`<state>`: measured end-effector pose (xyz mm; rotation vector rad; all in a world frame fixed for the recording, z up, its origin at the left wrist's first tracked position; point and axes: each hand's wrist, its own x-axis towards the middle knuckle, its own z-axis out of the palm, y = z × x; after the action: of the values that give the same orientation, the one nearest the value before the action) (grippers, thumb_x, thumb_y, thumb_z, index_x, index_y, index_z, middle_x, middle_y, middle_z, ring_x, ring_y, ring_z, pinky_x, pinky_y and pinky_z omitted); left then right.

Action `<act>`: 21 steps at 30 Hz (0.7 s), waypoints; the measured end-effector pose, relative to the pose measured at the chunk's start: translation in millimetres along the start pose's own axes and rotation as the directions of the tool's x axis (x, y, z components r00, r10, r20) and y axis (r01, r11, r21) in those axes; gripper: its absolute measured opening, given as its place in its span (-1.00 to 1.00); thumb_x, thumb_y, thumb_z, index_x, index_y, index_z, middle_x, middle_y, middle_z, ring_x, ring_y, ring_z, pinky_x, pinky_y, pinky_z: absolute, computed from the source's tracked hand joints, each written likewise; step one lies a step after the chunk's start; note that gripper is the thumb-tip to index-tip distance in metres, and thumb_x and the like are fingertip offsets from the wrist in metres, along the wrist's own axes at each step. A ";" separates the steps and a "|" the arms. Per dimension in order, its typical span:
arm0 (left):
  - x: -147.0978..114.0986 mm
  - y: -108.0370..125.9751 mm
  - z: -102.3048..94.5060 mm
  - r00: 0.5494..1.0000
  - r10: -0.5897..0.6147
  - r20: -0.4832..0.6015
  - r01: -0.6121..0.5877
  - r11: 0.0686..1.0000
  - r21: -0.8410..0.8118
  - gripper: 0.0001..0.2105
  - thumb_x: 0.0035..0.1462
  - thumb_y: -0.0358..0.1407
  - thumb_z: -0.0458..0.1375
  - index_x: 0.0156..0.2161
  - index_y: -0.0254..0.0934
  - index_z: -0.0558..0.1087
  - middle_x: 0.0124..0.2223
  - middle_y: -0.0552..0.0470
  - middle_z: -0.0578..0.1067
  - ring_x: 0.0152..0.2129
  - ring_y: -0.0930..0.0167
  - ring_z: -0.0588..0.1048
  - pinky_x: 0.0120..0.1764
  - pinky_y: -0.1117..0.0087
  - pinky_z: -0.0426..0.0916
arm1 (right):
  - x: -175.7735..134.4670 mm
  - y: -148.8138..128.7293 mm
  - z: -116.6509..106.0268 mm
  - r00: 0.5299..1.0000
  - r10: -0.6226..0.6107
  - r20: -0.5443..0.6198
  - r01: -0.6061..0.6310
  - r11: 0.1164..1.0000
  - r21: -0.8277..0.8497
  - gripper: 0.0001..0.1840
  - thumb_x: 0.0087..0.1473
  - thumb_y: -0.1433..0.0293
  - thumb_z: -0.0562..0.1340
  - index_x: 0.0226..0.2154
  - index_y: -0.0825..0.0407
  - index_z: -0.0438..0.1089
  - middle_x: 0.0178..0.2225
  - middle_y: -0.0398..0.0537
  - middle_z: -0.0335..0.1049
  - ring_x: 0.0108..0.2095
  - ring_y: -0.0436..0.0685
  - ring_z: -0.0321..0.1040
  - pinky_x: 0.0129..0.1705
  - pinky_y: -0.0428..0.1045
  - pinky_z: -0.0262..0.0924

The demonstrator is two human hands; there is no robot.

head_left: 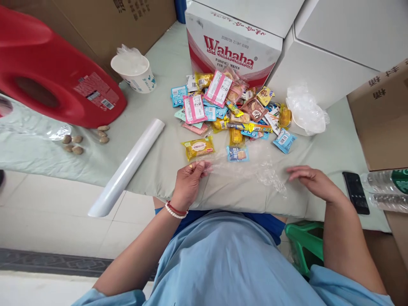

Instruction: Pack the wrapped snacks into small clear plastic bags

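Two hands are in view, well apart at the centre and right of the frame. We find the left hand (188,180) with thumb and fingers pinched on the left end of a transparent bag (248,168), its forearm rising from lower left. We record the right hand (314,180) as holding nothing: its fingers, loosely extended, point left, just beside the bag's crumpled right end. The bag lies across the centre of the frame, near the front edge of the table (172,178).

Directly above the left hand we note a yellow packet (198,148); a blue packet (237,154) lies at the bag's upper edge, and we cannot tell whether film covers it. Beyond, at upper centre, a heap of snacks (228,111) stands against a box (236,46).

Left of centre, we see a roll (127,168) slanting past the table edge. We also list a jug (79,85) at upper left, nuts (73,144) below it, a cup (135,72) to its right, and a phone (356,193) at right.
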<state>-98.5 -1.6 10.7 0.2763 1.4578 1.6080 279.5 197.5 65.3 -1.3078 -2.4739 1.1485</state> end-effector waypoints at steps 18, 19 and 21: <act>1.6 -5.7 13.8 0.997 0.069 -0.044 -0.062 0.987 0.146 -0.75 -0.28 -0.34 0.19 -0.37 -0.19 0.29 -0.48 0.22 0.25 -0.56 0.52 0.25 -0.46 0.46 0.15 | 90.5 -114.0 97.8 0.942 -0.312 -0.124 0.334 0.908 0.252 -0.78 0.16 0.21 0.33 -0.26 0.00 0.62 -0.36 -0.10 0.46 -0.40 0.04 0.23 -0.31 -0.03 0.11; 2.5 -5.9 14.6 0.996 0.079 -0.045 -0.070 0.984 0.165 -0.77 -0.27 -0.34 0.18 -0.41 -0.19 0.25 -0.48 0.22 0.23 -0.56 0.52 0.21 -0.47 0.46 0.12 | 86.5 -112.6 95.8 0.946 -0.293 -0.140 0.320 0.912 0.256 -0.77 0.16 0.21 0.32 -0.26 0.00 0.61 -0.35 -0.10 0.45 -0.41 0.03 0.22 -0.33 -0.03 0.11; 2.9 -6.6 16.1 0.994 0.100 -0.032 -0.091 0.973 0.214 -0.76 -0.23 -0.32 0.20 -0.45 -0.18 0.19 -0.50 0.23 0.17 -0.56 0.51 0.16 -0.46 0.45 0.09 | 84.1 -109.0 92.9 0.956 -0.206 -0.208 0.258 0.928 0.267 -0.74 0.16 0.17 0.32 -0.27 0.01 0.58 -0.35 -0.10 0.45 -0.43 0.03 0.22 -0.34 -0.04 0.13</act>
<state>-85.9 10.6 8.2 0.4422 1.6743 1.5426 116.1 170.6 53.1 -0.9598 -2.1608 1.2217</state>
